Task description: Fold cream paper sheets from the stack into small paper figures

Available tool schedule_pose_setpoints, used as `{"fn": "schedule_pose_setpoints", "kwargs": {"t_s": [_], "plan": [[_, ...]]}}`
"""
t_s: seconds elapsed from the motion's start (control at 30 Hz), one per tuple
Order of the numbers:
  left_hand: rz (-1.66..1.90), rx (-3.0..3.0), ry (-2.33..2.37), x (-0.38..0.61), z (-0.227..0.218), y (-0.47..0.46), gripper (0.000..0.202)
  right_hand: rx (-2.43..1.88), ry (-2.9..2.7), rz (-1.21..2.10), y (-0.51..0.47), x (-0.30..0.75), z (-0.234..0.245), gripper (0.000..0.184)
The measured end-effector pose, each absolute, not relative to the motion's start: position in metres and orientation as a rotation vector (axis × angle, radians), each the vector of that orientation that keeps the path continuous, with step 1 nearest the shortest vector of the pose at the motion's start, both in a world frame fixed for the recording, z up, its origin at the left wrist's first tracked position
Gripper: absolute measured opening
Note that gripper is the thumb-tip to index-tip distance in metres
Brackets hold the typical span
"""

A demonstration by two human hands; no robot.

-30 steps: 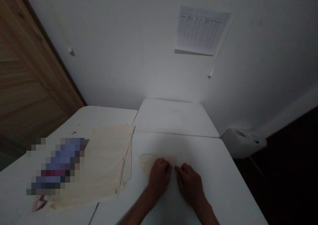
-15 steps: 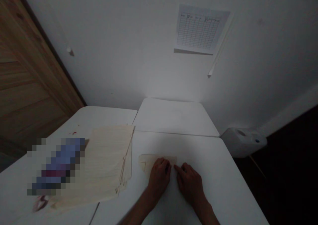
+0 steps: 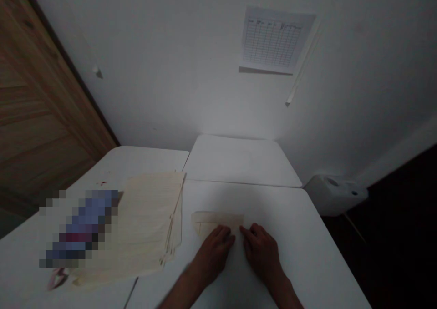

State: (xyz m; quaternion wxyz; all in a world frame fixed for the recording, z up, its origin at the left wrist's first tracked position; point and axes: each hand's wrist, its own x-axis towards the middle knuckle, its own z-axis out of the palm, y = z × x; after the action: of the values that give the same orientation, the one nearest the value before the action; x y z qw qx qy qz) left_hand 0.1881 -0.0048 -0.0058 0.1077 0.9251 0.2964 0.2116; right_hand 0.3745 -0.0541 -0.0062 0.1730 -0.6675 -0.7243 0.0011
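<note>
Cream fabric piece (image 3: 215,221), thin and flat with a straight far edge, lies at your fingertips on the smooth white table (image 3: 290,227). Your left hand (image 3: 212,255) and right hand (image 3: 261,252) rest slightly apart, unclenched, touching it. Layered cloth stack (image 3: 146,222) sits left of your left hand.

Cream folded cloth (image 3: 215,220); cream cloth stack (image 3: 146,222); white tabletop (image 3: 283,222); brown wood-grain panel (image 3: 41,95); white sheet, grey grid (image 3: 273,40).
</note>
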Motion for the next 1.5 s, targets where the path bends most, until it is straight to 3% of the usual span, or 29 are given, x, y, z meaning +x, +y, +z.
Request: {"fn": "schedule_pose_setpoints", "kwargs": {"t_s": [0.53, 1.3, 1.5], "plan": [[0.702, 2.624, 0.918, 0.1869, 0.0013, -0.0060, 0.031, -1.665, -2.258, -0.051, -0.0537, 0.3775, -0.0010, 0.030], [0.661, 2.706, 0.944, 0.1864, 0.0020, -0.0081, 0.027, -1.861, -2.033, -0.066, -0.0532, 0.3750, -0.0026, 0.031], [0.696, 2.691, 0.928, 0.1872, 0.0008, -0.0083, 0.025, -1.729, -2.192, -0.027, -0.0532, 0.3757, -0.0029, 0.034]]}}
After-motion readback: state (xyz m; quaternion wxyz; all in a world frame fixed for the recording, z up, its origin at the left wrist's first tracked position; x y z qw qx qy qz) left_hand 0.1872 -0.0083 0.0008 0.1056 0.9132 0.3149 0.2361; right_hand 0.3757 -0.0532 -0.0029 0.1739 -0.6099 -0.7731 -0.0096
